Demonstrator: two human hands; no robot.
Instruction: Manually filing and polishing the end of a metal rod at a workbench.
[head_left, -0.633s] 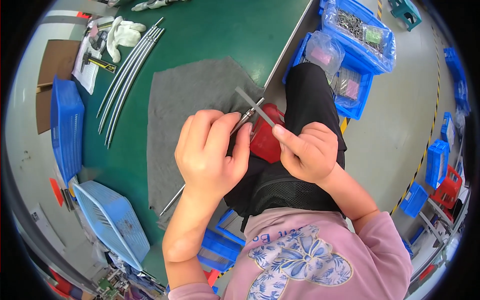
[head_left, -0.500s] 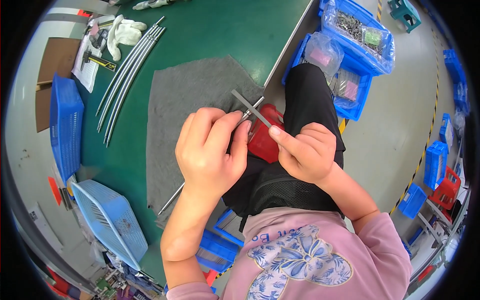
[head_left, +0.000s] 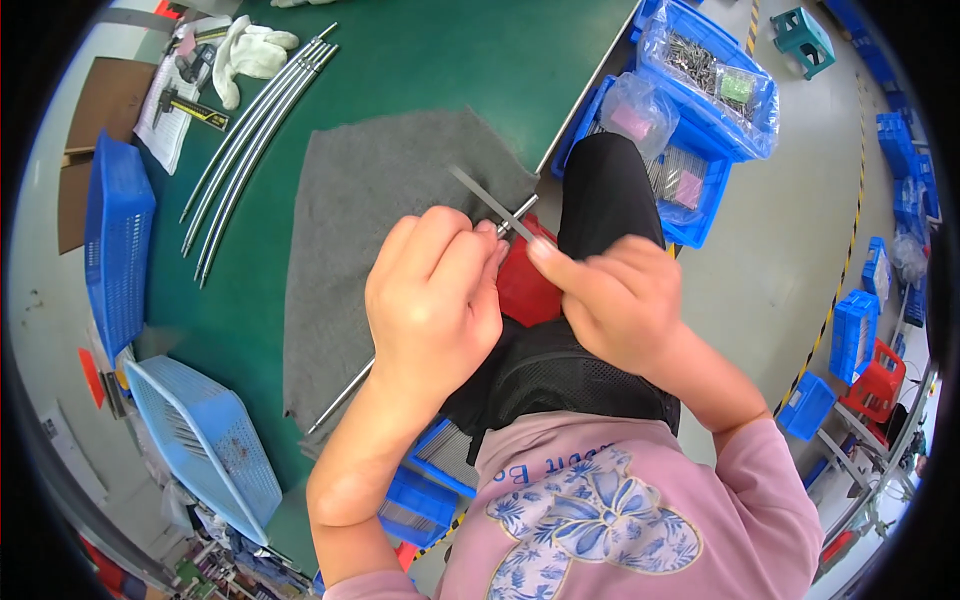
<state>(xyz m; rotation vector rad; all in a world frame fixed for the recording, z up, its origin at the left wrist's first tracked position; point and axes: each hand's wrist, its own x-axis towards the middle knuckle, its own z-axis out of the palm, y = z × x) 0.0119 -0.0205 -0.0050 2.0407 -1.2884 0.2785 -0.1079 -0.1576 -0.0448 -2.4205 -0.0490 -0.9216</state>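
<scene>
My left hand [head_left: 435, 295] is closed round a thin metal rod [head_left: 343, 393], pinching it near its upper right end. The rod slants under my left wrist, its lower end over the grey cloth [head_left: 345, 210]. A flat grey file [head_left: 484, 198] lies across the rod just past my left fingertips. My right hand [head_left: 625, 295] grips the file's near end, the index finger stretched along it, slightly smeared by motion. Several similar metal rods [head_left: 255, 130] lie side by side on the green table at the far left.
White gloves [head_left: 250, 55] and a caliper [head_left: 195, 108] lie at the back left. Blue baskets [head_left: 215, 440] line the table's left side. Blue bins [head_left: 705, 140] with bagged metal parts stand to the right, beyond my knee. A red stool [head_left: 528, 285] shows below my hands.
The file has shifted slightly up and left across the rod, and my right hand has tilted with it. My left hand still pinches the rod. The whole view has shifted a little.
</scene>
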